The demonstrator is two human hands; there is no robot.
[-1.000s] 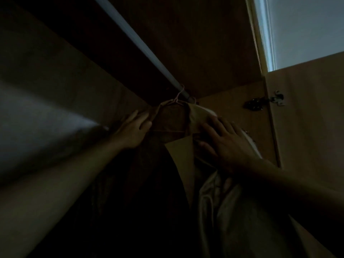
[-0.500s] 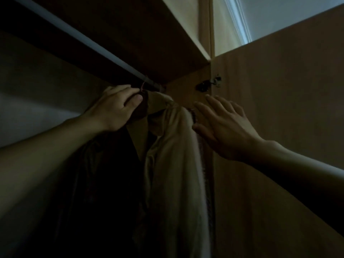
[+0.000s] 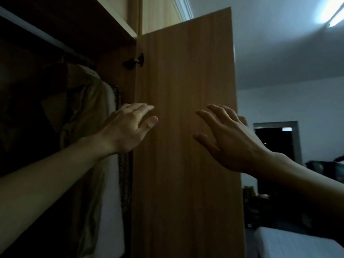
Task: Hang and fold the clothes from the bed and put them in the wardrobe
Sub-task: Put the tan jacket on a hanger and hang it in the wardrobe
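Note:
Inside the dark wardrobe on the left, a beige garment (image 3: pixel 87 101) hangs from the rail (image 3: pixel 42 36), with a darker garment (image 3: pixel 28 108) to its left and a white one (image 3: pixel 111 183) to its right. My left hand (image 3: pixel 128 127) hovers in front of the hanging clothes, fingers relaxed, holding nothing. My right hand (image 3: pixel 227 138) is spread in front of the open wooden wardrobe door (image 3: pixel 184 71), empty. Whether either hand touches the door I cannot tell.
The door stands open on its black hinge (image 3: pixel 135 61), edge toward me. To the right are a white bed corner (image 3: pixel 290 243), a dark doorway (image 3: pixel 275 142), dim clutter on the floor, and a ceiling light (image 3: pixel 333 13).
My left hand let go of the hanger at the rail and both hands drew back out of the wardrobe. My view swung right, toward the door and the room.

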